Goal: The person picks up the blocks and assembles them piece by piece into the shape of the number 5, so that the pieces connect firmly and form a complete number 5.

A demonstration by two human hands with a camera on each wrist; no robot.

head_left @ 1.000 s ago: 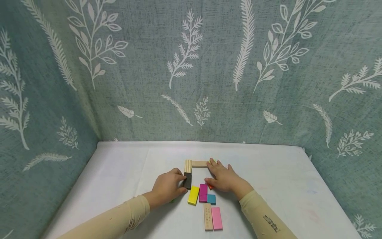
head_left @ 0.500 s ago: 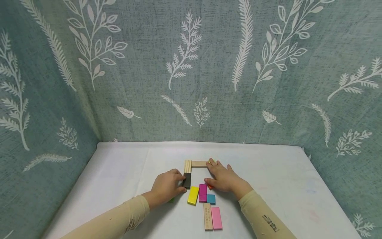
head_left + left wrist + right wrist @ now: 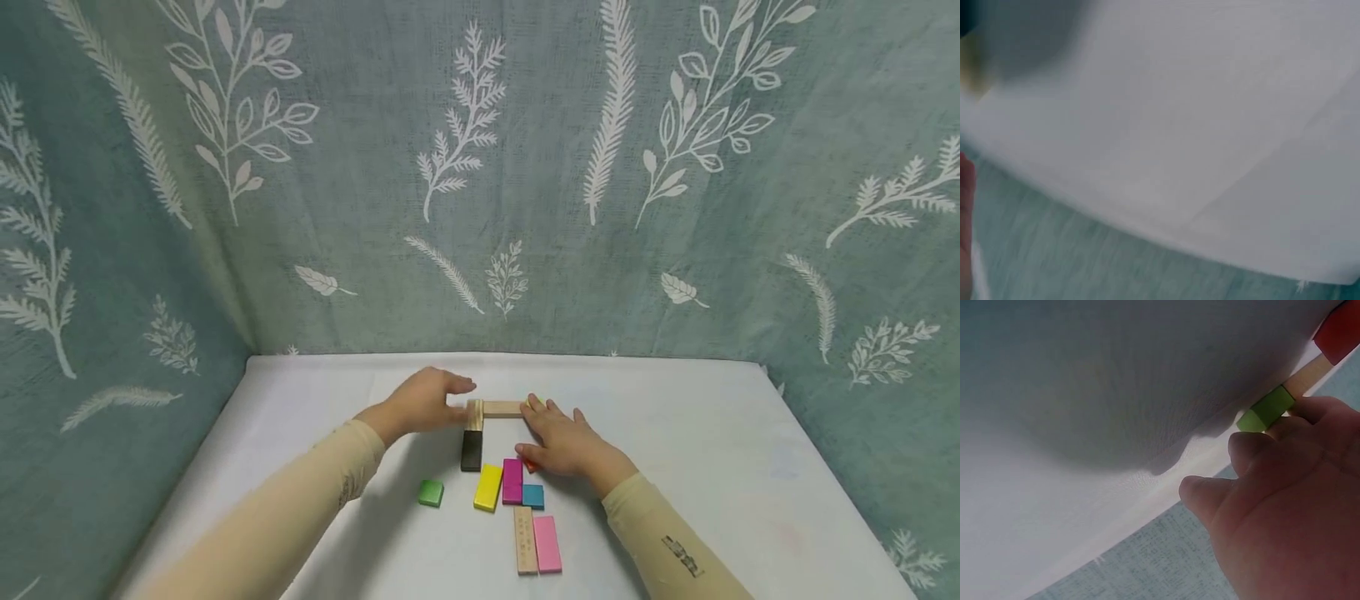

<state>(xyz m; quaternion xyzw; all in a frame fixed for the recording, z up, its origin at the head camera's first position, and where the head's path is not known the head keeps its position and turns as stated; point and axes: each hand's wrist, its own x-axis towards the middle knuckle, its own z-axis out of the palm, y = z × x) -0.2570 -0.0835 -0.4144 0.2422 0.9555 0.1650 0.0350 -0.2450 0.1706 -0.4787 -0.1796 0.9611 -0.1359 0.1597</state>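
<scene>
My left hand, its thumb and index finger spread apart, is beside the striped wooden block; whether the thumb touches it I cannot tell. The left wrist view is blurred, with a fingertip at its left edge. My right hand is low over the table with spread fingers, at the right end of a plain wooden block. In the right wrist view its fingertips are against a green block at that block's end. A red block shows beyond, partly hidden by the thumb in the head view.
A black block continues the row below the striped one. Nearer lie yellow, magenta, blue, pink and engraved wooden blocks. A small green block is at the left. Patterned cloth surrounds the white table.
My left hand has left the black block and moved to the far side, up to the striped block, uncovering the small green block. The right hand has stayed in place.
</scene>
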